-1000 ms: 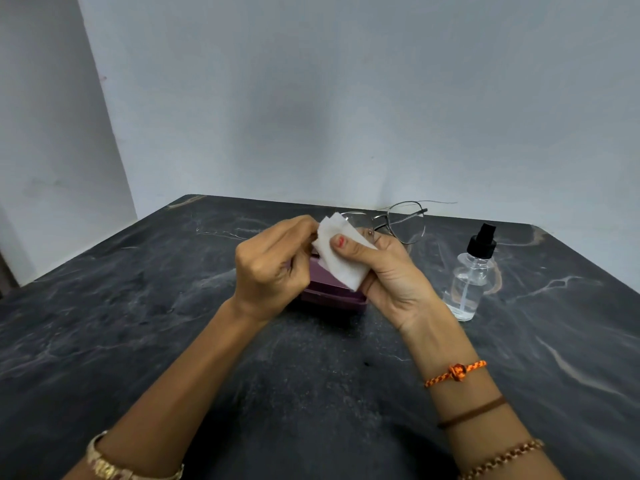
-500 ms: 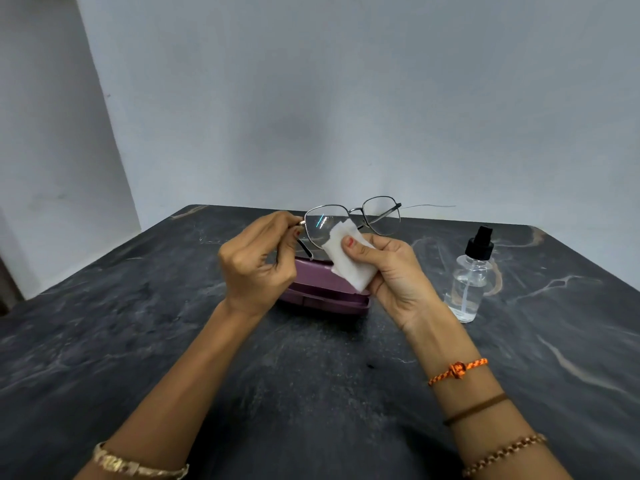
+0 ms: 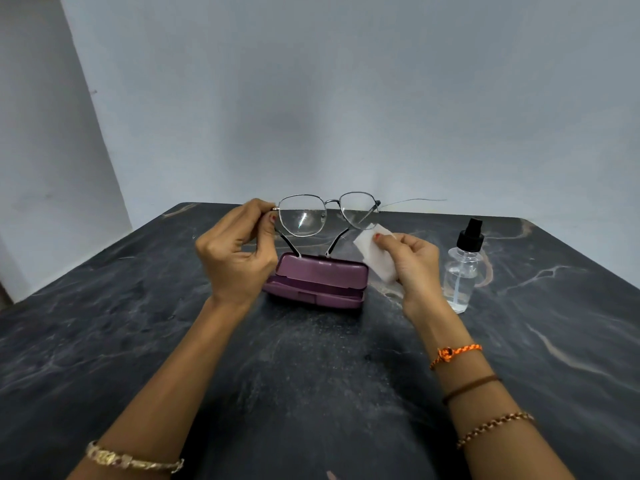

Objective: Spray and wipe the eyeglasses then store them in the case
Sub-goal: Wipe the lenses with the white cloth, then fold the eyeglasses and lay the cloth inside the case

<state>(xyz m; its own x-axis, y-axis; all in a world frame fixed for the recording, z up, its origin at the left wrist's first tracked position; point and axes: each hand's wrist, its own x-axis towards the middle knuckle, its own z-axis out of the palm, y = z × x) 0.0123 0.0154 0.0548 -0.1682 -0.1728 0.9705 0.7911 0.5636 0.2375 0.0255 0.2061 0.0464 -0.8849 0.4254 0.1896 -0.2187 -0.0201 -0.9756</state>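
Thin metal-framed eyeglasses [image 3: 327,213] hang in the air above the case, temples unfolded and pointing down toward me. My left hand [image 3: 237,252] pinches the frame at its left hinge. My right hand [image 3: 410,263] holds a folded white wipe [image 3: 375,252] just below and to the right of the right lens, apart from the glass. The purple case [image 3: 317,282] lies open on the table under the glasses. A clear spray bottle [image 3: 462,268] with a black nozzle stands to the right of my right hand.
Everything rests on a dark marble-patterned table [image 3: 311,375] whose far edge meets a pale wall [image 3: 346,98]. A thin wire [image 3: 415,200] runs along the table's back edge behind the glasses.
The glasses rose and turned to face me, both lenses now showing. My right hand with the wipe drew off the lens to the right. My left hand lifted with the frame.
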